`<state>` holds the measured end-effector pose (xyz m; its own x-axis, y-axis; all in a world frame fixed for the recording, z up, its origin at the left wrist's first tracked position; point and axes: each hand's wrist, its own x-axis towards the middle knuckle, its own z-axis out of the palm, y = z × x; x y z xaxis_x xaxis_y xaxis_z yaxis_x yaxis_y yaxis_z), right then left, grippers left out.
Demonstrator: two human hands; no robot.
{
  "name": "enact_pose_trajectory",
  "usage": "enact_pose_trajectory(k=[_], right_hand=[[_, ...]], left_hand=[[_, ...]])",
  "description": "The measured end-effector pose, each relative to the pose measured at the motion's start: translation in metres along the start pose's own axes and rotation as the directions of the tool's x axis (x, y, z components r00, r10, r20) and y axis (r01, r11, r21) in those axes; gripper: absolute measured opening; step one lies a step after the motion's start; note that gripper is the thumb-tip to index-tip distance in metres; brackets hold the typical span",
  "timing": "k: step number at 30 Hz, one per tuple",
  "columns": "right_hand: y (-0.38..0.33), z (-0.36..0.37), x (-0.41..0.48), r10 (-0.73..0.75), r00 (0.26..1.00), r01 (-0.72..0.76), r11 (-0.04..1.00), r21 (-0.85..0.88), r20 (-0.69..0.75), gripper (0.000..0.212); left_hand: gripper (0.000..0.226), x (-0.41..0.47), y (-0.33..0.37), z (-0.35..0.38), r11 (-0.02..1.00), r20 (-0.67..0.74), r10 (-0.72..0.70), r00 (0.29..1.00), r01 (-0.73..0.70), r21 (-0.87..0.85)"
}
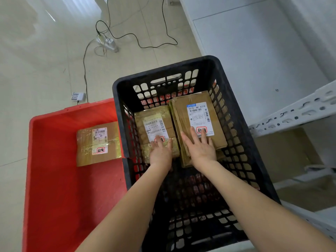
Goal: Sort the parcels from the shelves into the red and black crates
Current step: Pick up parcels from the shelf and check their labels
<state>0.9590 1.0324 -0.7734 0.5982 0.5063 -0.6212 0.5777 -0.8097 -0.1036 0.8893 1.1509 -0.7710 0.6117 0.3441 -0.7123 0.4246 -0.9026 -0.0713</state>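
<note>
Two brown cardboard parcels with white labels lie side by side in the far half of the black crate (241, 128). My left hand (161, 151) lies flat on the near end of the smaller, tape-wrapped parcel (154, 122). With straight, spread fingers my right hand (200, 148) presses on the larger parcel (196, 110) to the right. Left of the black crate stands the red crate (54, 179), and a third taped parcel (98, 142) lies flat inside it near its right wall.
White metal shelving (294, 113) stands to the right, a cardboard box (283, 155) under its rail. A white wall panel is behind it. On the tiled floor beyond the crates lie black cables (138, 39), a power strip (107, 42) and a small white charger (78, 96).
</note>
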Motion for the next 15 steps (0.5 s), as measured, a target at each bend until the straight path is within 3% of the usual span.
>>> enact_pose_trajectory(k=[4, 8, 15], right_hand=[[0.000, -0.006, -0.008, 0.021, 0.999, -0.019, 0.999, 0.047, -0.027, 0.108], [0.000, -0.019, -0.035, 0.087, 0.995, -0.082, 0.991, 0.105, -0.040, 0.103], [-0.002, -0.048, -0.095, 0.214, 0.970, -0.180, 0.950, 0.256, -0.111, 0.097]], left_hand=[[0.094, -0.014, -0.003, -0.012, 1.000, 0.004, -0.007, 1.000, 0.007, 0.010], [0.080, -0.037, -0.005, -0.029, 0.998, -0.109, 0.026, 0.994, -0.018, 0.066], [0.073, -0.077, 0.005, -0.071, 0.959, -0.193, 0.198, 0.961, -0.149, 0.239]])
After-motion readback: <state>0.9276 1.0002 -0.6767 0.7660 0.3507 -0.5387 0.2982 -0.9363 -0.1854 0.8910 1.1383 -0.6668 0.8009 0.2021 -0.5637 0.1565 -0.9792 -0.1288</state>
